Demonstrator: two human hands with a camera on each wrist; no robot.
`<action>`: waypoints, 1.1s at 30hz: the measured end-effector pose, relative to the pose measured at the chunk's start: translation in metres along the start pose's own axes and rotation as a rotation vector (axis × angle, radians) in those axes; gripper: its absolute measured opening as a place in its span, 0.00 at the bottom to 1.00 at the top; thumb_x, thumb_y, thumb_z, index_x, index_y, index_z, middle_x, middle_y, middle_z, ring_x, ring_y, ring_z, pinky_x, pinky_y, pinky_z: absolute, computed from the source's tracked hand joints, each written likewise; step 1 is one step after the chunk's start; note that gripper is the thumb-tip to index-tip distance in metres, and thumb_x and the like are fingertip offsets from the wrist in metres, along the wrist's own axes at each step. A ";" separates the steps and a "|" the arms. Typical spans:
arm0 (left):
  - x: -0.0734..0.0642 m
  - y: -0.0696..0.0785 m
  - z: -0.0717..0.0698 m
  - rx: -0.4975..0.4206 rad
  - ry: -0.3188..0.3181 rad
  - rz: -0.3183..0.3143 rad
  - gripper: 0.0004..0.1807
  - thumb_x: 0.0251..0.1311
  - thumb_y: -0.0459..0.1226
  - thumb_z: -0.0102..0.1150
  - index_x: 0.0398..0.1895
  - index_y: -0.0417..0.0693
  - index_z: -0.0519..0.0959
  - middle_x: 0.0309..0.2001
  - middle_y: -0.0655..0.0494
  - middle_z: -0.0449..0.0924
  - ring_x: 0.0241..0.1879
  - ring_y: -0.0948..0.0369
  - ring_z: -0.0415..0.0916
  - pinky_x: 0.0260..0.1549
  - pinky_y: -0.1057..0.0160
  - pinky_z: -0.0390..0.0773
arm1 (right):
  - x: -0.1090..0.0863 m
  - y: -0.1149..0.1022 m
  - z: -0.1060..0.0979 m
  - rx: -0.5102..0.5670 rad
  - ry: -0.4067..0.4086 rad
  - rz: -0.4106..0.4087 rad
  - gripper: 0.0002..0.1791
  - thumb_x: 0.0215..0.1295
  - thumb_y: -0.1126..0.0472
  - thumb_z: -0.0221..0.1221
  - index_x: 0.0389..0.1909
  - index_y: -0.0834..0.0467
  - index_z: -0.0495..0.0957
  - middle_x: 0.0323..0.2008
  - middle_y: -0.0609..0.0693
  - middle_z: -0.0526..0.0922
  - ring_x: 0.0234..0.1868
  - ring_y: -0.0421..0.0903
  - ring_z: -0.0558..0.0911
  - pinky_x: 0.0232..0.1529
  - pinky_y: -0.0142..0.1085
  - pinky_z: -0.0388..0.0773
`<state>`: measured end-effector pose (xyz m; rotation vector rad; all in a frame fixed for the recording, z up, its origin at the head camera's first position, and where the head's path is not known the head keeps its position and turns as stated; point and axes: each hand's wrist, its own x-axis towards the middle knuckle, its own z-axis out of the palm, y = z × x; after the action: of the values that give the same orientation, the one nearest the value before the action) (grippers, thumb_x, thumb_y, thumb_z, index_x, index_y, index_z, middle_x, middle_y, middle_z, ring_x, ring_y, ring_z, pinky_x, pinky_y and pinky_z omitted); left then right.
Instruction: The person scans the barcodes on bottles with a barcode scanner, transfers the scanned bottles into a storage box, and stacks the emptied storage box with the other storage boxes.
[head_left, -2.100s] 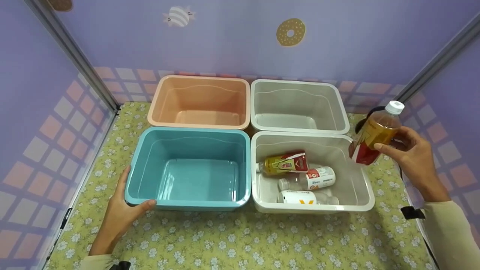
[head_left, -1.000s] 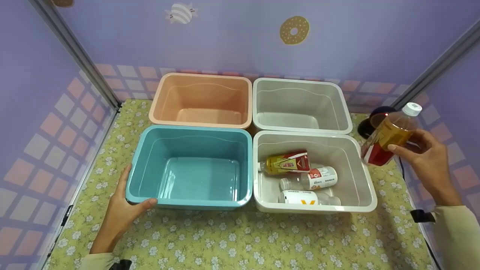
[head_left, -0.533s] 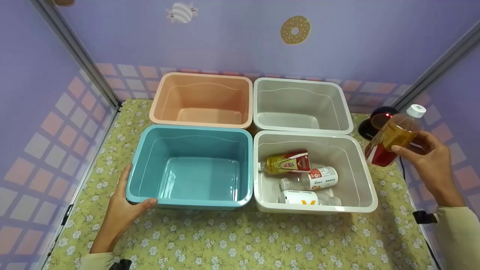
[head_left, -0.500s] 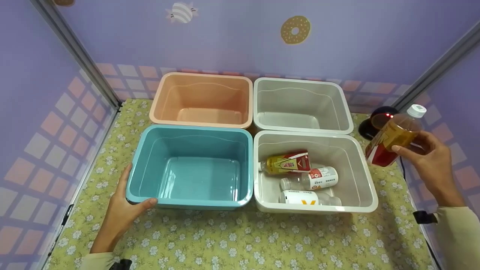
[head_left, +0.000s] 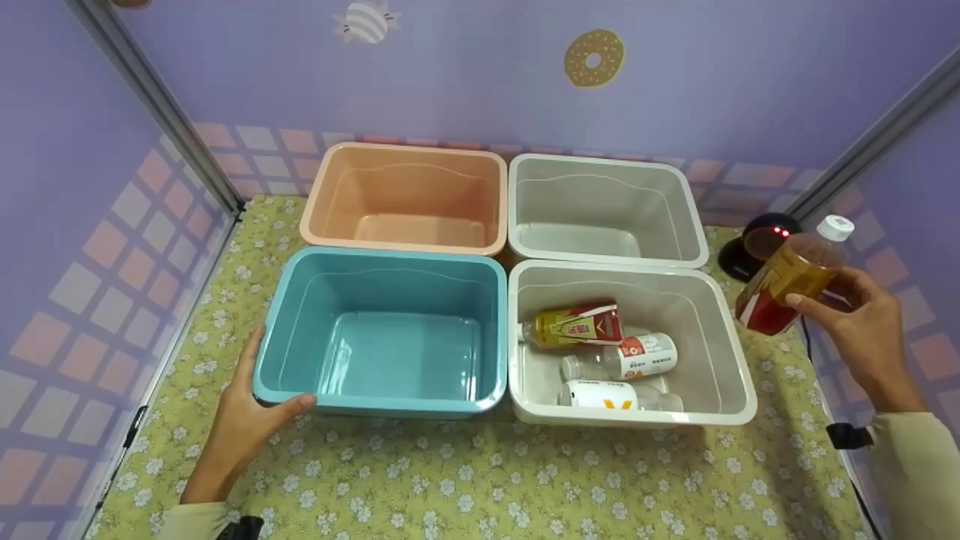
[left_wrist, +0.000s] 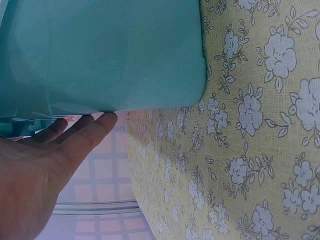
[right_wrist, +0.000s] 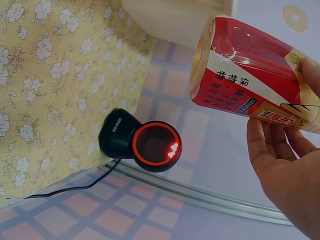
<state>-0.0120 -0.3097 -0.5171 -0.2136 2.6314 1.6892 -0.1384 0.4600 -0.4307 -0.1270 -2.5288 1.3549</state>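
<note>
Head view looks down; closer wrist views share the tablecloth [head_left: 487,480].

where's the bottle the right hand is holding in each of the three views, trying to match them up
Head: right side, the tilted bottle in the right hand, cap end up, partly overlapping the black device.
Left wrist: not in it; this shows the left hand at the turquoise bin.
Right wrist: upper right, running off the right edge, cap out of view.
Shared landmark: the flowered tablecloth, in all three views.
</note>
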 end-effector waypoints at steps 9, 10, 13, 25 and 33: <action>0.000 0.000 0.001 -0.030 0.000 0.004 0.70 0.62 0.39 0.81 0.92 0.77 0.37 0.82 0.24 0.56 0.70 0.28 0.73 0.50 0.70 0.82 | 0.002 0.010 -0.004 0.040 -0.041 0.052 0.25 0.72 0.66 0.73 0.63 0.42 0.79 0.51 0.30 0.83 0.51 0.28 0.83 0.50 0.18 0.81; 0.000 0.000 0.000 -0.028 -0.001 0.002 0.70 0.63 0.39 0.81 0.92 0.78 0.37 0.83 0.24 0.55 0.70 0.28 0.73 0.52 0.67 0.83 | 0.002 0.011 -0.005 0.040 -0.044 0.058 0.25 0.72 0.66 0.73 0.63 0.42 0.79 0.51 0.30 0.83 0.51 0.28 0.83 0.50 0.18 0.81; 0.000 0.001 0.000 -0.018 -0.001 -0.002 0.70 0.63 0.40 0.82 0.92 0.79 0.37 0.83 0.25 0.54 0.70 0.28 0.73 0.56 0.56 0.85 | 0.002 0.014 -0.005 0.025 -0.044 0.077 0.24 0.72 0.64 0.74 0.63 0.42 0.79 0.51 0.29 0.83 0.51 0.28 0.83 0.50 0.17 0.81; 0.002 0.001 0.000 -0.039 -0.018 0.003 0.71 0.62 0.39 0.82 0.91 0.80 0.36 0.89 0.34 0.41 0.79 0.25 0.55 0.69 0.24 0.69 | -0.003 0.027 -0.004 0.050 -0.047 0.107 0.25 0.72 0.64 0.74 0.64 0.42 0.79 0.50 0.30 0.83 0.50 0.28 0.83 0.49 0.17 0.81; -0.002 0.000 0.000 -0.022 -0.007 0.004 0.69 0.64 0.40 0.81 0.92 0.78 0.36 0.85 0.29 0.52 0.76 0.28 0.66 0.60 0.51 0.82 | 0.000 0.033 0.003 0.161 -0.042 0.073 0.25 0.69 0.70 0.74 0.59 0.42 0.81 0.50 0.34 0.85 0.49 0.29 0.85 0.48 0.18 0.82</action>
<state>-0.0101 -0.3092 -0.5174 -0.2023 2.6113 1.7178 -0.1411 0.4760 -0.4594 -0.1615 -2.4583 1.5995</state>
